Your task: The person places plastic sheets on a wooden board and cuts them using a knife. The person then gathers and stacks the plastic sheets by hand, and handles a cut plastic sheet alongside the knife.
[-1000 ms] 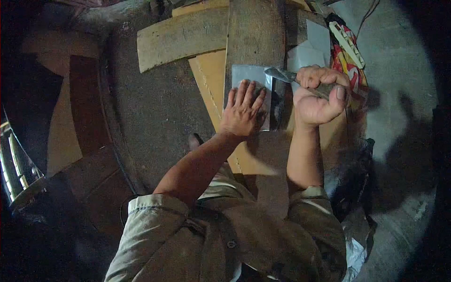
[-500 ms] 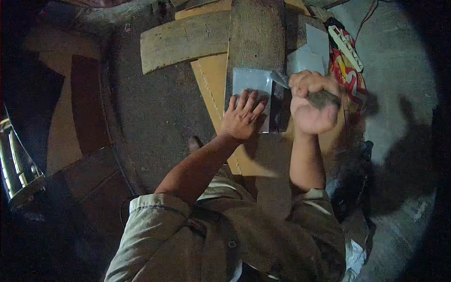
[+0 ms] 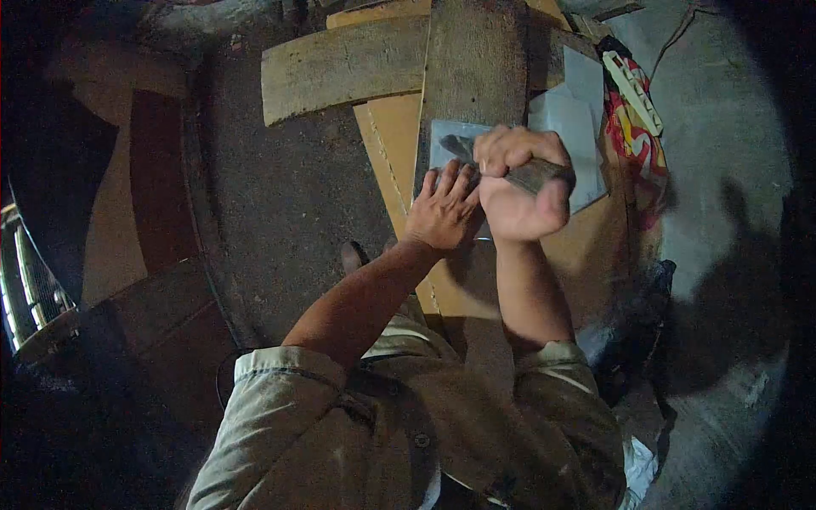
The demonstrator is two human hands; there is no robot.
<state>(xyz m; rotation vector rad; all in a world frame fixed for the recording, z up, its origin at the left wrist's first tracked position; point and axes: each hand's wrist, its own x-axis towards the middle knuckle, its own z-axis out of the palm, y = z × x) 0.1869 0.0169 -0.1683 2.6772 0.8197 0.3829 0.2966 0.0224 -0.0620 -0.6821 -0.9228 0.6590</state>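
A shiny grey sheet (image 3: 444, 150) lies on a dark wooden board (image 3: 476, 68). My left hand (image 3: 444, 206) rests flat on the sheet's lower part with its fingers spread. Wrapped round the handle of a flat-bladed tool (image 3: 537, 175), my right hand (image 3: 524, 183) is just right of the left one. The tool's dark blade points left over the sheet's upper part. My right hand and wrist hide the sheet's right side.
A curved plank (image 3: 344, 68) crosses behind the board, with brown cardboard (image 3: 393, 144) under it. Pale sheets (image 3: 565, 127) lie at the right, beside a colourful cloth (image 3: 637, 144) and a cream-coloured strip (image 3: 632, 92).
My right hand has moved left with the tool, and the blade now reaches further across the sheet. My left hand stays flat on the sheet. The view has shifted slightly.
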